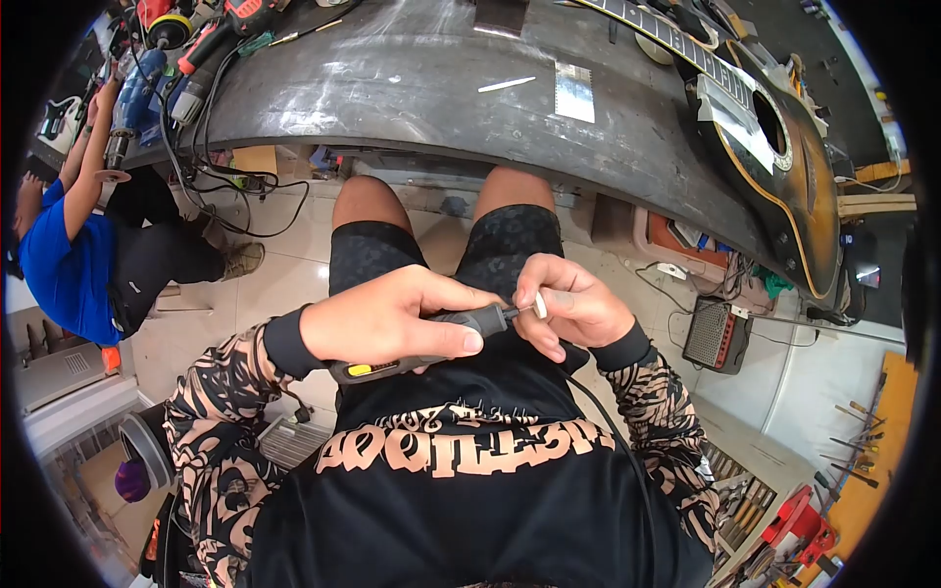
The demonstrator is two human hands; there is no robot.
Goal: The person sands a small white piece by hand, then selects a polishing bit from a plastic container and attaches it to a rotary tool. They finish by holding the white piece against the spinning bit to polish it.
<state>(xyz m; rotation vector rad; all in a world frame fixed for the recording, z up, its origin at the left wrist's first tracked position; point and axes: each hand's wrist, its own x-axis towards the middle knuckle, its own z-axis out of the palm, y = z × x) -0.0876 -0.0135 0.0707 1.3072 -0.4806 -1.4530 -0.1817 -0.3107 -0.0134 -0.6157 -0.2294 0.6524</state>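
Over my lap, my left hand (pixel 392 318) is wrapped round a dark grey rotary tool (pixel 480 320) with a yellow patch near its rear end. Its nose points right, toward my other hand. Between the thumb and fingers of my right hand (pixel 578 304) is a small white piece (pixel 540 305), too small to name exactly. The thin tip of the rotary tool reaches right up to this piece. A black cord (pixel 603 416) runs down across my shirt on the right.
Ahead is a dark workbench (pixel 392 88) with a sunburst acoustic guitar (pixel 784 157), a metal ruler-like plate (pixel 574 92) and a white strip (pixel 507 84). Power tools (pixel 201 49) and cables crowd its left. A co-worker in blue (pixel 69 245) works there. A small amplifier (pixel 716 336) stands at right.
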